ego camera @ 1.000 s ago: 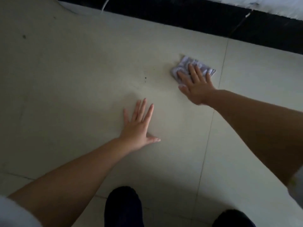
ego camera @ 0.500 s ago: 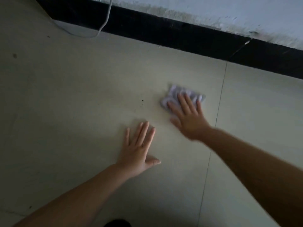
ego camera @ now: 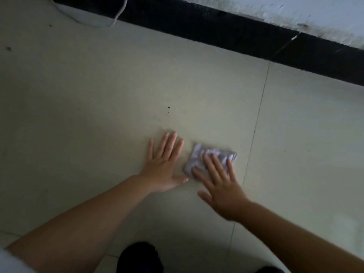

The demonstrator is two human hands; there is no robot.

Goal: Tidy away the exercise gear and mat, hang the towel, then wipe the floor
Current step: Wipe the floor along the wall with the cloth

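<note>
A crumpled pale lilac cloth [ego camera: 204, 155] lies on the cream tiled floor [ego camera: 98, 115]. My right hand [ego camera: 220, 188] presses flat on the cloth's near half with straight, spread fingers. My left hand [ego camera: 164, 167] rests flat on the floor right beside the cloth, fingers straight, its thumb tip close to the cloth's near left corner. A small dark speck [ego camera: 168, 107] sits on the tile beyond both hands.
A black skirting band [ego camera: 236, 34] runs along the far wall. A white cable [ego camera: 118, 15] loops on the floor at the far left. A grout line [ego camera: 256, 125] runs to the right of the cloth. My dark knees [ego camera: 138, 257] show at the bottom edge.
My right hand has dragged the cloth back towards me and leftwards, until it lies next to my left hand. The left hand has stayed planted on the floor.
</note>
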